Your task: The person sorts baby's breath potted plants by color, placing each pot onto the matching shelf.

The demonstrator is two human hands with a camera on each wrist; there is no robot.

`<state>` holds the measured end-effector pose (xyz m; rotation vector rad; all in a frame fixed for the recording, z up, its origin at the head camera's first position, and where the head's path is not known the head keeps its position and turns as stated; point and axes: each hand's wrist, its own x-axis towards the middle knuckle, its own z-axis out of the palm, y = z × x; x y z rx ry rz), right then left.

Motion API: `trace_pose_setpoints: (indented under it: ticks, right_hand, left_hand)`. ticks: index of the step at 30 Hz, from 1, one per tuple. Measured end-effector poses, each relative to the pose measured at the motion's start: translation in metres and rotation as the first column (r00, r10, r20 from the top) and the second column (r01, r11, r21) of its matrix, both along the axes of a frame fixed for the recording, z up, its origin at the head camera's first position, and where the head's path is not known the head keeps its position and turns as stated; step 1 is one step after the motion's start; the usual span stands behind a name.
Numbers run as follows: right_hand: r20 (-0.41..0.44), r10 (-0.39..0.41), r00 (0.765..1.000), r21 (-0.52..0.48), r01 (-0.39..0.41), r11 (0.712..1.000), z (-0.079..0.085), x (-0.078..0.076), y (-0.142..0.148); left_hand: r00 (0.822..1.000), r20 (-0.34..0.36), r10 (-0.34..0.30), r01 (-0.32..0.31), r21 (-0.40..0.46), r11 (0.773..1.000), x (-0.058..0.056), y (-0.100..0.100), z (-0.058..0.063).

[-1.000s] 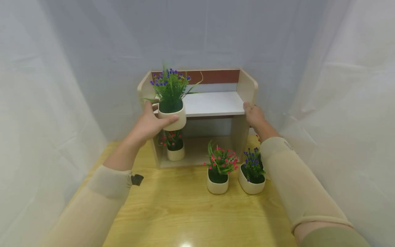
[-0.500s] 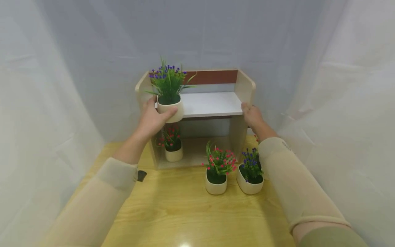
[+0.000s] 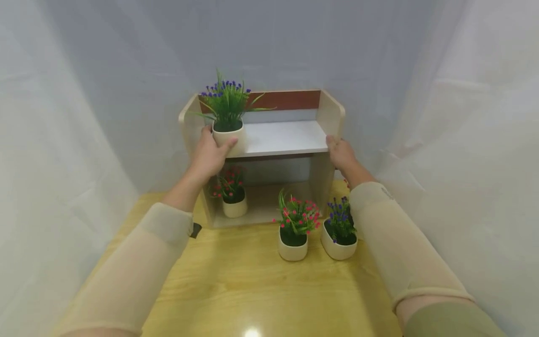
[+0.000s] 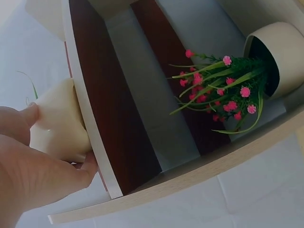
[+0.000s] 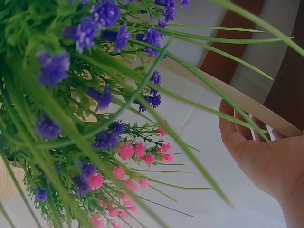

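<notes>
My left hand (image 3: 209, 153) grips the cream pot of an artificial plant with purple flowers (image 3: 229, 136), fingers on its left side and thumb across the front. Upright, the pot stands at the left end of the small shelf unit's (image 3: 286, 136) white upper board. In the left wrist view, the pot's (image 4: 59, 126) base is right at the board's edge. My right hand (image 3: 343, 153) holds the unit's right side panel near the upper board; the right wrist view shows its curled fingers (image 5: 228, 126) at the panel's edge. Below, a pink-flowered potted plant (image 3: 234, 209) occupies the lower shelf's left end.
On the wooden table (image 3: 252, 285), a pink-flowered pot (image 3: 293, 250) and a purple-flowered pot (image 3: 338, 248) stand before the unit's right side. Pink flowers (image 5: 126, 149) of another plant show behind the purple ones in the right wrist view. White curtains (image 3: 54, 154) hang around the table.
My left hand has carried the purple-flowered plant back and slightly left, from in front of the upper board onto its left end. My right hand keeps its hold on the side panel.
</notes>
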<state>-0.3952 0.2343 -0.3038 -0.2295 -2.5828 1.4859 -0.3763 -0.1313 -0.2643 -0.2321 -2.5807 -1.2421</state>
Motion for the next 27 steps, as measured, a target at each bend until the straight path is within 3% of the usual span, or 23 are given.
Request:
trace_pose_setpoints:
  ticks: [13, 27]
  right_hand:
    - [0.042, -0.01, 0.999, -0.018, 0.01, 1.0, 0.001, 0.005, 0.003]
    - [0.004, -0.017, 1.0, -0.014, 0.017, 1.0, -0.002, 0.005, 0.009]
  left_hand:
    - [0.998, -0.02, 0.06, -0.062, -0.074, 0.995, -0.016, 0.01, 0.001]
    - [0.998, 0.017, 0.066, -0.063, -0.12, 0.991, -0.035, 0.02, 0.007]
